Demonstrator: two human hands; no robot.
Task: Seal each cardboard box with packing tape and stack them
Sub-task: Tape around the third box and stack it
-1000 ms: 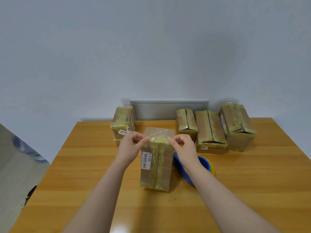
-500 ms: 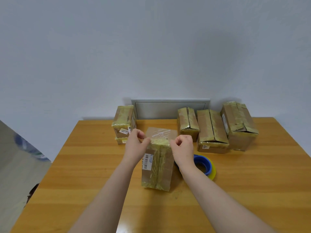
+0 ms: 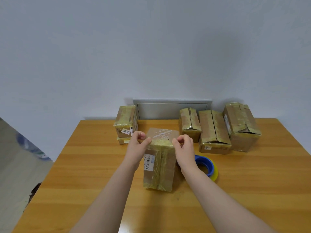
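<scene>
Pinching: left hand (image 3: pixel 137 146) and right hand (image 3: pixel 185 147) — both curled, nipping the box (image 3: pixel 158 167) at its taped top edge.
Box: upright on table (image 3: pixel 84 165).
Tape roll (image 3: pixel 207 168): just right of box.

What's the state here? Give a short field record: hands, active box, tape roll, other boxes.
left hand: pinches tape strip at upright box top edge
right hand: pinches strip's other end
upright box: on table, between hands
tape roll: flat on table, right of box
other boxes: stacked pair back left; row of three back right
</scene>
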